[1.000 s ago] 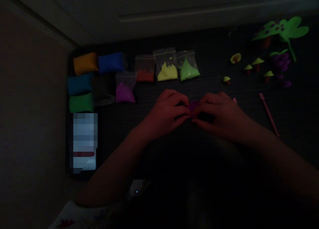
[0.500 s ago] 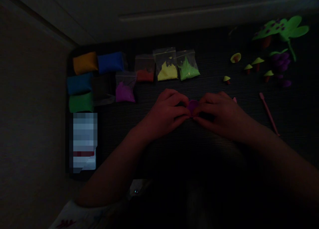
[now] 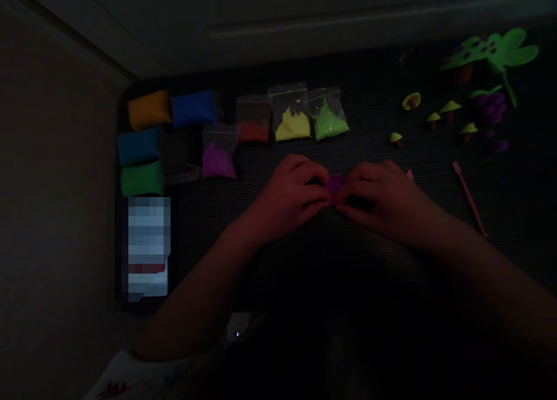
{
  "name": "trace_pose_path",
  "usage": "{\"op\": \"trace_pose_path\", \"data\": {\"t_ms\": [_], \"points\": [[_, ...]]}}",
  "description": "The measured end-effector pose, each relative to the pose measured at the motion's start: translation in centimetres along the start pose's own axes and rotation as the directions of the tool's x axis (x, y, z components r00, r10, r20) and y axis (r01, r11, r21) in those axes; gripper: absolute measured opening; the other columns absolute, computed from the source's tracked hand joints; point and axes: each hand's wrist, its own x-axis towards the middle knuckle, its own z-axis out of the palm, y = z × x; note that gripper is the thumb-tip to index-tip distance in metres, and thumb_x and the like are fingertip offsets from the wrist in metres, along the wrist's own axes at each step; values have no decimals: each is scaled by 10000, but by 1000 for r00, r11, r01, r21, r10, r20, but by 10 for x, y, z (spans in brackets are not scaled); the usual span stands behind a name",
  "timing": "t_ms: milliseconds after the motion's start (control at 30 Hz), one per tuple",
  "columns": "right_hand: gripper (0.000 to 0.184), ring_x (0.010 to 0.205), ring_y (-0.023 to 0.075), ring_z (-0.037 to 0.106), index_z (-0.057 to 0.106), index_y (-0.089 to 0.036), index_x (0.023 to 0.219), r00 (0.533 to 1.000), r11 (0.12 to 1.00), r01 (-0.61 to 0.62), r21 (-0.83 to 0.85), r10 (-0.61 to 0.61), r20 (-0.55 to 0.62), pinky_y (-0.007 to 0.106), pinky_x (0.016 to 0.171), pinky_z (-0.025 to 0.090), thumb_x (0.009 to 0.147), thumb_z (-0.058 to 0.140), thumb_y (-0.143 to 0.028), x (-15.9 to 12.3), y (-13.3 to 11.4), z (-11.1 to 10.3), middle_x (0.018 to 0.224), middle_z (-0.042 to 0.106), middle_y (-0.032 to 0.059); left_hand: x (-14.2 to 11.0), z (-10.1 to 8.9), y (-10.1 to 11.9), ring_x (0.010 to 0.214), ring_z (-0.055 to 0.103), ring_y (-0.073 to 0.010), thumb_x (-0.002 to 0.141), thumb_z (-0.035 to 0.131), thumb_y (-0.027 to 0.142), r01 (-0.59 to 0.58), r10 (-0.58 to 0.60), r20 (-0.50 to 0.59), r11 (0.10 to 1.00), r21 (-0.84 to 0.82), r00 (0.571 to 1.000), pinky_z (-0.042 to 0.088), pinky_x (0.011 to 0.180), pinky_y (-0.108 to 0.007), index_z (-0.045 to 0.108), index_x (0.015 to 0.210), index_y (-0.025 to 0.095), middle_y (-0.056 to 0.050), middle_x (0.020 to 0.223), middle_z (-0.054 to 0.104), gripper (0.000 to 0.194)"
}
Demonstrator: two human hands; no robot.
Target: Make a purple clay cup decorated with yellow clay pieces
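Between my two hands is a small purple piece of modelling clay (image 3: 336, 186), round and apparently thin, its edges partly covered by fingers. My left hand (image 3: 300, 185) pinches its left side with thumb and fingers. On the other side, my right hand (image 3: 376, 191) grips it the same way, fingertips bent over the rim. Beyond the hands lie zip bags of clay: purple (image 3: 219, 159), red (image 3: 253, 130), yellow (image 3: 292, 123) and light green (image 3: 329, 122). A pink modelling tool (image 3: 470, 200) rests right of my right hand, and the tip of another pink thing (image 3: 409, 174) shows behind that hand.
Packs of orange (image 3: 149, 110), blue (image 3: 194, 108), teal (image 3: 140, 146) and green clay (image 3: 141, 178) sit at the left, above a lit, blurred screen (image 3: 148, 243). Several little yellow-capped mushrooms (image 3: 449, 109), a purple grape-like cluster (image 3: 491, 106) and a green flower shape (image 3: 513, 49) stand far right.
Both hands keep their hold and have barely moved. Slightly more of the purple clay shows between them, as the right fingers have shifted a little on it.
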Motion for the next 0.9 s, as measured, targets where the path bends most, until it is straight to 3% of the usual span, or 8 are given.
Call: {"op": "trace_pose_path", "data": {"t_ms": [233,567,900], "points": [[133,762,179,515,627,-223,870,999,1000,3,-6,-4,-39,329,706,307,797,540,-291,0,-2,2,846,564,26,0,2,1,962,457,-174,795,586,240,-8,8,-12,1000,2,1000,383,864,-343,661,802,202,-20,965,592,85],[132,783,177,526,642,-236,872,1000,1000,-10,23,10,-3,330,722,307,804,538,-278,1,1,0,850,577,23,-1,-3,1,995,466,-175,771,602,222,32,-31,27,999,-35,999,358,897,-356,646,892,215,-28,1023,573,129],[158,790,178,520,629,-236,921,1000,1000,1,27,-1,1,326,711,309,809,522,-271,1,1,-1,860,569,30,-1,-1,0,977,454,-173,817,557,242,-5,5,26,1000,-15,1000,369,878,-341,664,841,221,-25,1004,583,112]]}}
